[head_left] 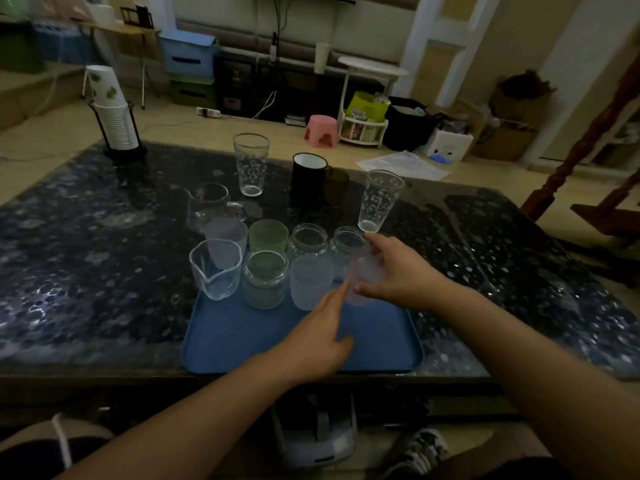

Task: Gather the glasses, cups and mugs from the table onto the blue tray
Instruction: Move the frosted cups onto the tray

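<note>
Spreading across the dark desk (104, 271), the blue tray (242, 341) carries two rows of glasses at its far end. Right hand (398, 271) grips an upright frosted cup (363, 275) just above the near row's right end; left hand (322, 334) lies open beside it, one finger extended toward it.

One head-worn wide-angle view looks forward and down, close over the tray (221, 344) at the table's (69, 271) near edge.

Dim room, tan floor (52, 133), pink stool (321, 129), white side table (372, 69)
</note>
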